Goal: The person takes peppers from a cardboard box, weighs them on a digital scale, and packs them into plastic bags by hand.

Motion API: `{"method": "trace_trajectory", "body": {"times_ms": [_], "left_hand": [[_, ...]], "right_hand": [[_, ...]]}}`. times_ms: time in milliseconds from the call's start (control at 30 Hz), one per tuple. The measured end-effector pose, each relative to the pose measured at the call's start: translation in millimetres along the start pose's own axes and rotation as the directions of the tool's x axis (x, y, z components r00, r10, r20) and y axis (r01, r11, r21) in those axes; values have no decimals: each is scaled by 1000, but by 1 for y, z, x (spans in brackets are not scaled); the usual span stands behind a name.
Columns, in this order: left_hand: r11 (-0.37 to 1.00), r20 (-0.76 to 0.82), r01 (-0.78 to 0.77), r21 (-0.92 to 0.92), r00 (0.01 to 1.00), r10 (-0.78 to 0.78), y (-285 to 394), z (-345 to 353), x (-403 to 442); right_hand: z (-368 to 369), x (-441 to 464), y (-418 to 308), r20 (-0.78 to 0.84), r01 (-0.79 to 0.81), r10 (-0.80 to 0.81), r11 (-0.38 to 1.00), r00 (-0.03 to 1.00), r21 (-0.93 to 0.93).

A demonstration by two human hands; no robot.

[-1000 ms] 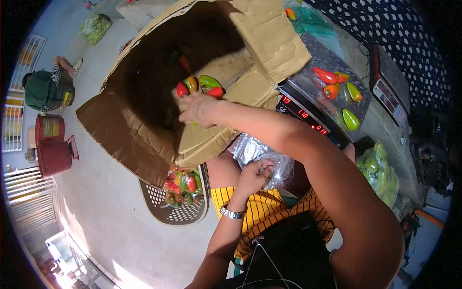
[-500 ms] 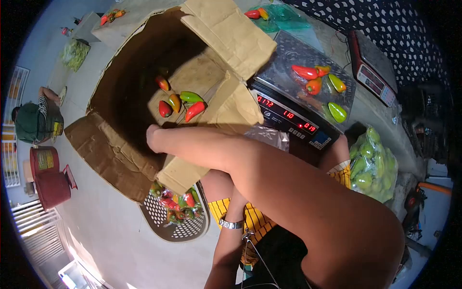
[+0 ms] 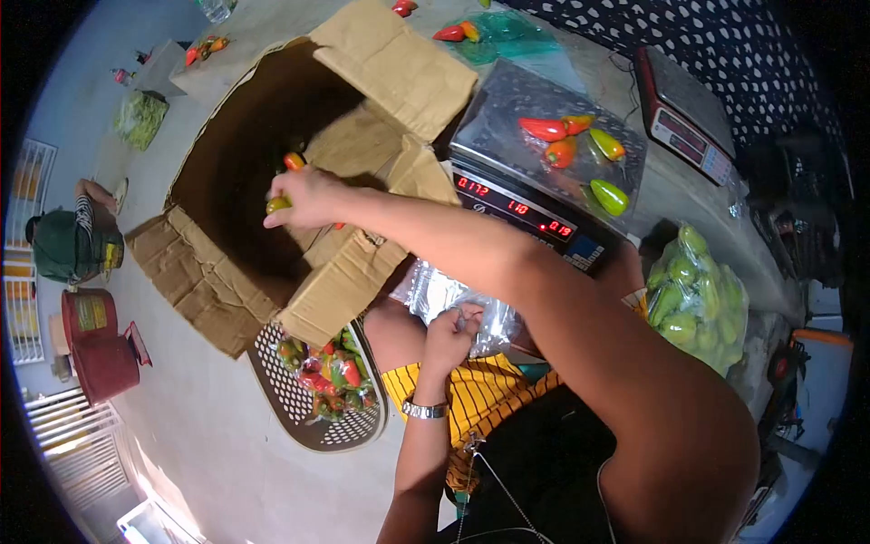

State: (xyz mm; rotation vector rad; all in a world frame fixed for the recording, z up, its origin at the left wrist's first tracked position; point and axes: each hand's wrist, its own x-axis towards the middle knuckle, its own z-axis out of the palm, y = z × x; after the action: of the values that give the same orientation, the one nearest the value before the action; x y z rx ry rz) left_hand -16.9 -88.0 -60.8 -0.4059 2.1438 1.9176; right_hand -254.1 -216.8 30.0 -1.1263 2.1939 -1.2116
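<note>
My right hand (image 3: 311,196) is over the inside of the open cardboard box (image 3: 381,34), its fingers closed on a yellow-green pepper (image 3: 277,205). A red-orange pepper (image 3: 294,161) shows just beyond the knuckles. The hand and forearm hide most of the other peppers in the box. My left hand (image 3: 450,337), with a watch on its wrist, pinches a clear plastic bag (image 3: 494,325) above my lap. Next to the box, a digital scale (image 3: 494,122) carries red, orange and green peppers (image 3: 544,129); its display lights up in red digits.
Below the box stands a perforated basket (image 3: 349,435) of bagged peppers. A bag of green vegetables (image 3: 693,299) lies at the right, and a second scale (image 3: 689,118) behind. Green plastic (image 3: 517,36) is at the top. A person (image 3: 72,236) is at the far left.
My right hand has risen from the box's lower side and now holds a pepper. My left hand, hidden before behind the right arm, has come into sight with the plastic bag.
</note>
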Motion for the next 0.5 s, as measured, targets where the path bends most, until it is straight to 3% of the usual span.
{"method": "trace_trajectory", "body": {"times_ms": [33,100,133,167,200,233,267,333,367,400,433,500], "left_hand": [[997,3,-6,-80,1000,6,-14,2,1],[999,-9,-8,-53,1000,8,-13,3,0],[999,-18,-10,-43,1000,9,-13,3,-1],[996,-13,-4,-84,1000,3,-17,3,-1],[997,-8,-12,-73,1000,11,-22,4,1],[998,-3,-17,-61,1000,17,-26,4,2],[999,4,-22,-49,1000,23,-29,4,3],[999,-1,-44,7,999,44,-29,7,3],[1000,1,-20,20,1000,20,-27,7,3],[999,1,4,34,1000,-4,-26,7,2],[998,-7,-21,63,1000,21,-27,7,2],[999,-13,-14,30,1000,15,-30,7,5]], "right_hand": [[-14,-12,8,-62,29,-24,997,998,68],[-71,-73,-9,-178,28,30,950,984,312],[-106,-109,-18,-203,14,59,941,977,339],[-118,-134,-1,-297,122,92,768,950,629],[-149,-173,3,-274,73,242,612,931,788],[-167,-198,34,-461,313,128,575,878,756],[-193,-229,37,-460,259,373,477,805,840],[-248,-275,70,-399,82,583,494,708,866],[-270,-293,85,-322,27,660,416,679,909],[-287,-308,97,-238,-24,727,330,644,944],[-298,-321,106,-191,7,715,251,673,968],[-303,-330,97,-173,36,715,202,677,979]]}}
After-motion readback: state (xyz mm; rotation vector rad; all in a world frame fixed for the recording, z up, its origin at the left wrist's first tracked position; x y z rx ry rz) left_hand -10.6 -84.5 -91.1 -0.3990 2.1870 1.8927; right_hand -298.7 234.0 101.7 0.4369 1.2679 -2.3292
